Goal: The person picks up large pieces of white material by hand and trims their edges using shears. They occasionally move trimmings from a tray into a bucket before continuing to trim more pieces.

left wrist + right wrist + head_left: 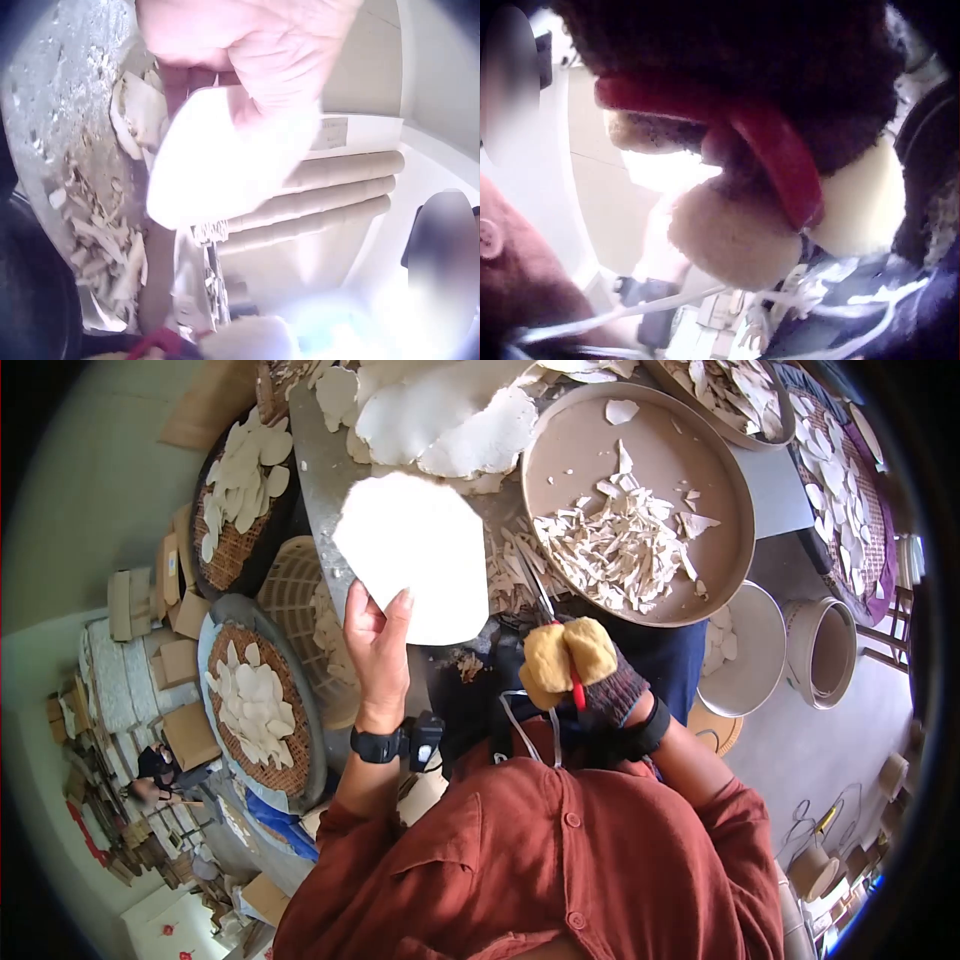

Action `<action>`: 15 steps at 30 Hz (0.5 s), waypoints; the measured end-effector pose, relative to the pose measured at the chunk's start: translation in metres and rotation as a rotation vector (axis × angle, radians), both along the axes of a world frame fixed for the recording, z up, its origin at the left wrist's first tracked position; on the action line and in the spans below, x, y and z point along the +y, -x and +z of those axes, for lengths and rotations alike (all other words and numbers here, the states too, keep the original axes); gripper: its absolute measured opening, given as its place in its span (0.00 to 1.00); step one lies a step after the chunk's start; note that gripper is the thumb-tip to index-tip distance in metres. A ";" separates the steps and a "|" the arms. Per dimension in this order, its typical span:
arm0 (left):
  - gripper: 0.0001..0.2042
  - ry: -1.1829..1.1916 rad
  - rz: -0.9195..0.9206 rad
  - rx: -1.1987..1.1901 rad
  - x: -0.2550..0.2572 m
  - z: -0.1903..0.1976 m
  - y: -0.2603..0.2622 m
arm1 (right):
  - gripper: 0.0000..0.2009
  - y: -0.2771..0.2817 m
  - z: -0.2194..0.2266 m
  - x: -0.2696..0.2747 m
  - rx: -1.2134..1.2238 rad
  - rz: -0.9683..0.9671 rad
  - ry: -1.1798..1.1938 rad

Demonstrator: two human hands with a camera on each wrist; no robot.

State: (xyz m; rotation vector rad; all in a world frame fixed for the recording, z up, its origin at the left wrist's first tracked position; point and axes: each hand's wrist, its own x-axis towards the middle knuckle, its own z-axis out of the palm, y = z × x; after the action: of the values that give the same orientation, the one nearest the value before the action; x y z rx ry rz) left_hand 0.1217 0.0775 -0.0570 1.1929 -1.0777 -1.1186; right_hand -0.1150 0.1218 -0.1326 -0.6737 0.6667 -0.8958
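My bare left hand [382, 650] pinches the lower edge of a pale, flat, stiff sheet [415, 555] between thumb and fingers. Bright light washes out the sheet's face; its outline is angular, with straighter sides at right. In the left wrist view the same sheet [217, 172] hangs from the fingers, overlapping the scissor blades [195, 277]. My right hand [615, 685], in a dark knit glove with yellow foam pads [548, 660] over the fingers, grips red-handled scissors [578, 690]. Their blades point up, away from my body, right of the sheet. The right wrist view shows the red handles [780, 165] close up.
Beyond the right hand, a round tan tray [740, 510] holds many cut pale strips [620, 540]. Larger pale sheets [440, 415] are stacked at the table's far side. Woven trays of slices stand at left and right. A white bucket [755, 650] is at right, a plastic basket [300, 595] at left.
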 end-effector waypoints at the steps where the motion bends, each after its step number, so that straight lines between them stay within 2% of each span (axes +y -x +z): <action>1: 0.24 -0.030 0.026 0.004 0.002 0.001 0.007 | 0.12 0.000 -0.005 -0.003 0.139 0.002 -0.024; 2: 0.27 -0.060 0.052 0.007 0.005 0.002 0.015 | 0.12 0.000 -0.008 -0.003 0.205 -0.017 0.014; 5: 0.32 -0.111 0.089 -0.017 0.014 0.000 0.029 | 0.15 -0.015 -0.012 -0.005 0.372 -0.164 0.475; 7: 0.33 -0.116 0.098 -0.047 0.019 -0.001 0.036 | 0.13 -0.017 -0.019 -0.005 0.581 -0.143 0.641; 9: 0.33 -0.108 0.099 -0.084 0.023 -0.006 0.040 | 0.12 -0.011 -0.015 -0.004 0.806 0.014 0.839; 11: 0.34 -0.139 0.092 -0.047 0.026 -0.012 0.040 | 0.10 -0.021 -0.021 -0.004 0.554 -0.160 0.620; 15: 0.34 -0.182 0.076 -0.032 0.027 -0.011 0.038 | 0.11 -0.018 -0.017 -0.007 0.362 -0.124 0.493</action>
State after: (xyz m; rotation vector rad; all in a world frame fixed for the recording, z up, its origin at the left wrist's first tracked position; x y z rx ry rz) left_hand 0.0840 0.1046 -0.0675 1.3874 -0.9613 -1.1607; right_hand -0.0974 0.1146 -0.1499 -1.2664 0.8230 -1.0770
